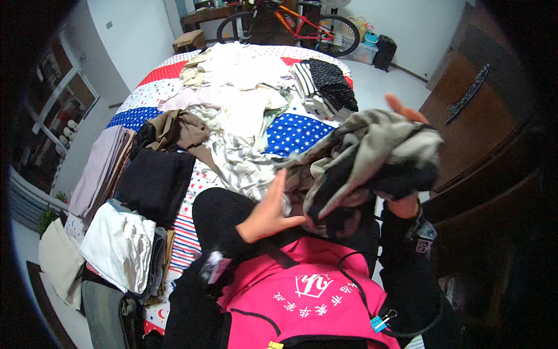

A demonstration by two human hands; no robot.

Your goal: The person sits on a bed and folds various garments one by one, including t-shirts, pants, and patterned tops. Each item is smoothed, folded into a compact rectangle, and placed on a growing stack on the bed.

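Note:
A bunched grey, beige and black patterned garment point(372, 157) is held up in front of me on the right, slightly blurred. My right hand point(408, 111) is behind it and bears it up; some fingers stick out above the cloth, and the palm is hidden. At the garment's lower left edge is my left hand point(267, 210), fingers stretched and thumb apart, gripping nothing. Just beyond it, a grey-and-white patterned cloth point(244, 168) lies loose on the bed. White and cream clothes point(238, 87) are heaped farther back.
To my left stand folded stacks: black trousers point(154, 186), white clothing point(119, 244), lilac-grey items point(102, 168) and grey jeans point(107, 314). A brown garment point(180, 131) lies crumpled beside them. Black dotted cloth point(331, 84) is at the back right. An orange bicycle point(296, 26) stands beyond the bed.

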